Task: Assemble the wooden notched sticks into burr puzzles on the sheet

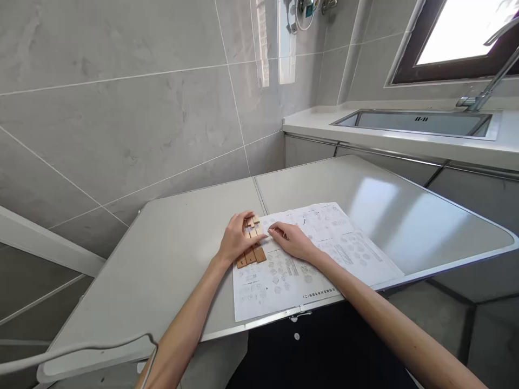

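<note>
My left hand (236,237) bends over a flat group of wooden pieces, with its fingers at the far edge and its thumb across the near side. The darker wooden pieces (250,256) carry small marks that look like numbers, while paler wooden pieces (254,226) show between thumb and fingers. Just to the right, my right hand (292,240) rests on the printed sheet (279,297) with its fingers curled together near the left thumb. Whatever its fingertips hold, if anything, is hidden. Line drawings and text cover the sheet, which lies partly under the pieces.
The light folding table (182,232) has a seam across its middle and a metal latch (300,313) at the front edge. A tiled wall (162,119) borders the far side. Beyond the right end are a counter sink (417,121) and faucet (480,100). A pale cable (101,346) crosses at lower left.
</note>
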Available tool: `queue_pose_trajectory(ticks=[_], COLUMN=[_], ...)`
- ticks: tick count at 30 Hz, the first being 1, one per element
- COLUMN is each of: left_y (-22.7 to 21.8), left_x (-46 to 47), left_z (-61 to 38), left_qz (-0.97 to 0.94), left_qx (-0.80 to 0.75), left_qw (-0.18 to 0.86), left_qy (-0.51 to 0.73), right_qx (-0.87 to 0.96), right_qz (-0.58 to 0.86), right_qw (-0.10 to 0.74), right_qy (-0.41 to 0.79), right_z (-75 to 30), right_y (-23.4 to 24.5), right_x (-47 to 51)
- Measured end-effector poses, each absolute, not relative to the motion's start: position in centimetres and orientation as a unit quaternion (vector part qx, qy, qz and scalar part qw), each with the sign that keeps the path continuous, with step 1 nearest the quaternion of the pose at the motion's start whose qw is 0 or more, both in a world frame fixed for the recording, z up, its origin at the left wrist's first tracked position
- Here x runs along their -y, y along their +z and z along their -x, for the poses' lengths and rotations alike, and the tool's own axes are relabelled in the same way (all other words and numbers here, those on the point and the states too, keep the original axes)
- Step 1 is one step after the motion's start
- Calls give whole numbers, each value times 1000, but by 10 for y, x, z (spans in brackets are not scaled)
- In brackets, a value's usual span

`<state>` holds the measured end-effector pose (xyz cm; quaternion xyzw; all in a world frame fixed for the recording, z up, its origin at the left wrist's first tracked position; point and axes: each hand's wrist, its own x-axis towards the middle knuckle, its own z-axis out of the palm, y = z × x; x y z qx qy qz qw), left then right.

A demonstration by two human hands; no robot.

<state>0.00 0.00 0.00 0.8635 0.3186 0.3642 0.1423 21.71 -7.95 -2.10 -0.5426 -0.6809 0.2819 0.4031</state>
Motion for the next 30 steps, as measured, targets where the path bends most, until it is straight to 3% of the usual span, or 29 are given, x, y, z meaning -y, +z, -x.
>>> queue_pose_trajectory(ticks=[7, 12, 20, 24, 27, 30], left_y=[13, 23, 24, 20, 18, 17], left_x=[35, 45, 44, 47, 52, 55], left_z=[-25, -41, -44, -38, -37, -38], left_qz=[-897, -897, -925, -897, -859, -834], left_qx=[-219, -192, -184, -216, -250, -267], left_qw=[129, 185, 172, 259, 348, 394], left_qy=[361, 352, 285, 284, 279, 279], right_qx=[480, 395, 308, 356, 465, 554], right_qz=[369, 324, 350, 401, 495, 618], right_qw=[473, 501, 557, 540, 494, 421], right_qy=[640, 699, 687, 648, 543, 365], right_z=[-215, -214, -223, -229, -239, -250], right_y=[5, 12, 8, 6, 2, -6], right_x=[93, 116, 149, 158, 158, 155])
